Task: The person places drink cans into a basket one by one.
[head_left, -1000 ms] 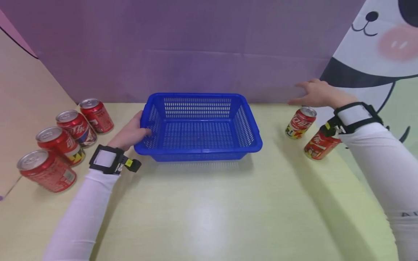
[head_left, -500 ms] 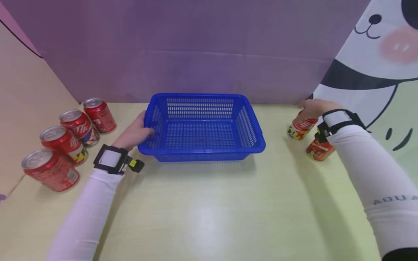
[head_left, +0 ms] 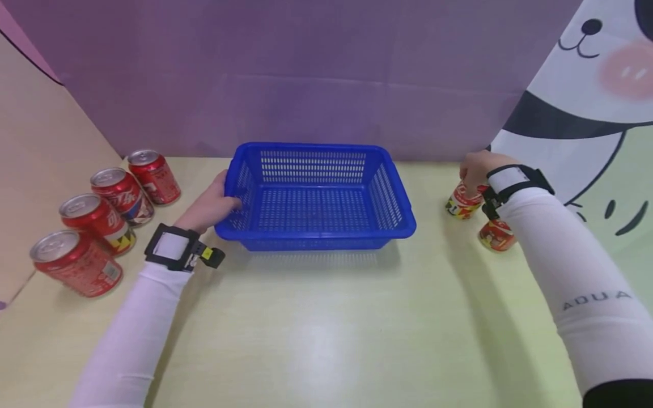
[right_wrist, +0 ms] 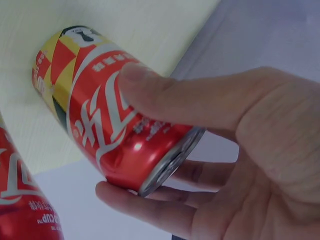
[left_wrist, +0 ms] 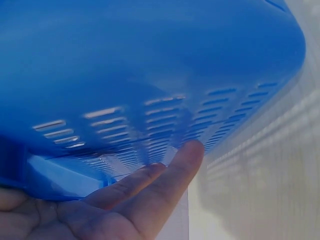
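Observation:
My left hand (head_left: 211,204) grips the left end of a blue plastic basket (head_left: 316,234), thumb over the rim. In the left wrist view, fingers (left_wrist: 182,167) lie against the basket's slotted side. The basket has nothing in it. At the right, my right hand (head_left: 475,168) holds a red soda can (head_left: 461,205) from above. The right wrist view shows the thumb along the can's printed side and fingers round the opposite side by its top; the can (right_wrist: 112,120) appears tilted there. A second soda can (head_left: 496,236) stands close by, partly hidden behind the right wrist.
Several red soda cans stand in a slanting row on the left, the nearest can (head_left: 84,266) lowest in view and the farthest can (head_left: 155,178) by the wall. A purple wall panel (head_left: 316,79) rises behind the basket at the back edge of the pale table (head_left: 306,323).
My right hand has come down from above the far right can and taken hold of it. The left hand keeps its grip on the basket, which has not visibly moved.

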Demonstrator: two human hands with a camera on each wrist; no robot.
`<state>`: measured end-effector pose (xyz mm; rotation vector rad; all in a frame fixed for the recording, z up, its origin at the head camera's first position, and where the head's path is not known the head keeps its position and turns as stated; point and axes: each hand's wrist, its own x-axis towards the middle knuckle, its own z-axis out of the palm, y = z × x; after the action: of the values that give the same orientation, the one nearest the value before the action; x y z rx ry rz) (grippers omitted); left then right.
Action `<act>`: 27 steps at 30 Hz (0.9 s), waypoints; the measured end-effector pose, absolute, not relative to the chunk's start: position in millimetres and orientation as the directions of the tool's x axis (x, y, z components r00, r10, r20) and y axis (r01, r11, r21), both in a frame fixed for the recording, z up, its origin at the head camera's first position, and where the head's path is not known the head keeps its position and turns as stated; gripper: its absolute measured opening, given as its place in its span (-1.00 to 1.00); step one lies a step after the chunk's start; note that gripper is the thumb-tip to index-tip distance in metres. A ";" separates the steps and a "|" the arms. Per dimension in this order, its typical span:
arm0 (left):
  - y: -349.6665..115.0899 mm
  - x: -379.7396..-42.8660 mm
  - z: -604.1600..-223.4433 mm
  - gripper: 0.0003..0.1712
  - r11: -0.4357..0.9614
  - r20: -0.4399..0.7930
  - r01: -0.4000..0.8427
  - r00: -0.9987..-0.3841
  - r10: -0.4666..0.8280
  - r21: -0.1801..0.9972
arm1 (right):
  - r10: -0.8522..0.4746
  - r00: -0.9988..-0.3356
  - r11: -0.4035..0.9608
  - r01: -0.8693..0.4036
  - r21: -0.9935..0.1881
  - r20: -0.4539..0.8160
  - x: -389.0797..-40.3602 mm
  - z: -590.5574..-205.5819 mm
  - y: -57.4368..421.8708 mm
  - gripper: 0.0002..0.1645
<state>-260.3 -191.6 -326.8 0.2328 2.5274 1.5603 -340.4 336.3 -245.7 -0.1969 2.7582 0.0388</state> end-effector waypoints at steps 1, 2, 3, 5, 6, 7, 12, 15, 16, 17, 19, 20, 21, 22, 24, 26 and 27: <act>-191.6 -260.0 -326.4 -0.03 0.440 -0.051 0.051 -0.975 0.217 0.897 | -0.140 -0.918 0.989 -0.146 -0.012 -0.371 -342.0 -245.6 335.7 -0.56; -191.6 -259.9 -326.1 -0.03 0.439 -0.048 0.054 -0.975 0.217 0.897 | -0.147 -0.916 0.988 -0.151 -0.019 -0.372 -343.3 -245.4 335.0 -0.54; -191.5 -259.9 -325.8 -0.03 0.443 -0.046 0.055 -0.975 0.215 0.895 | -0.161 -0.914 0.986 -0.168 -0.013 -0.373 -344.7 -245.0 334.5 -0.52; -190.7 -260.1 -325.5 -0.04 0.436 -0.043 0.057 -0.975 0.217 0.898 | -0.176 -0.912 0.983 -0.185 -0.012 -0.371 -346.5 -243.7 332.5 -0.47; -190.3 -260.2 -325.5 -0.04 0.434 -0.043 0.057 -0.975 0.216 0.899 | -0.187 -0.910 0.981 -0.196 -0.013 -0.371 -346.9 -242.2 331.0 -0.45; -189.8 -260.3 -325.6 -0.05 0.431 -0.042 0.057 -0.976 0.215 0.900 | -0.192 -0.908 0.980 -0.199 -0.021 -0.372 -347.1 -240.3 328.9 -0.43; -188.4 -259.7 -326.3 -0.06 0.426 -0.041 0.052 -0.978 0.207 0.903 | -0.230 -0.899 0.973 -0.214 -0.083 -0.374 -346.8 -218.6 311.6 -0.39; -189.4 -259.7 -326.0 -0.06 0.431 -0.043 0.049 -0.979 0.201 0.901 | -0.258 -0.901 0.965 -0.254 -0.056 -0.350 -346.7 -196.8 294.9 -0.37; -189.7 -259.8 -325.8 -0.06 0.433 -0.044 0.048 -0.979 0.198 0.900 | -0.266 -0.902 0.962 -0.271 -0.032 -0.339 -346.2 -188.4 288.5 -0.36; -189.9 -260.0 -325.7 -0.06 0.433 -0.045 0.045 -0.979 0.197 0.900 | -0.276 -0.903 0.957 -0.290 -0.009 -0.328 -345.5 -180.1 281.7 -0.35; -190.1 -260.1 -325.4 -0.06 0.436 -0.049 0.041 -0.980 0.193 0.899 | -0.302 -0.906 0.945 -0.327 0.034 -0.297 -344.1 -164.4 267.7 -0.34; -190.1 -260.0 -325.2 -0.07 0.439 -0.051 0.038 -0.981 0.190 0.898 | -0.322 -0.904 0.936 -0.348 0.047 -0.280 -343.3 -157.1 260.0 -0.34; -190.0 -259.8 -325.0 -0.07 0.440 -0.054 0.035 -0.981 0.188 0.897 | -0.348 -0.902 0.926 -0.374 0.059 -0.255 -342.2 -151.0 251.9 -0.35; -189.7 -259.6 -324.8 -0.07 0.442 -0.056 0.033 -0.981 0.186 0.897 | -0.373 -0.898 0.915 -0.398 0.068 -0.234 -340.5 -145.9 243.2 -0.35; -188.8 -259.2 -324.6 -0.07 0.444 -0.057 0.031 -0.981 0.183 0.895 | -0.430 -0.883 0.892 -0.447 0.063 -0.188 -336.0 -139.8 224.1 -0.35; -187.4 -258.8 -324.1 -0.07 0.449 -0.055 0.033 -0.982 0.181 0.893 | -0.514 -0.847 0.851 -0.523 0.043 -0.132 -332.1 -140.5 204.0 -0.37; -186.7 -258.6 -324.0 -0.07 0.449 -0.053 0.034 -0.982 0.181 0.893 | -0.553 -0.826 0.828 -0.560 0.034 -0.110 -328.8 -142.3 192.5 -0.37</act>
<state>-258.6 -186.7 -324.0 0.1909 2.5518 1.5678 -328.8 192.5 -142.3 -0.8886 2.9116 0.0996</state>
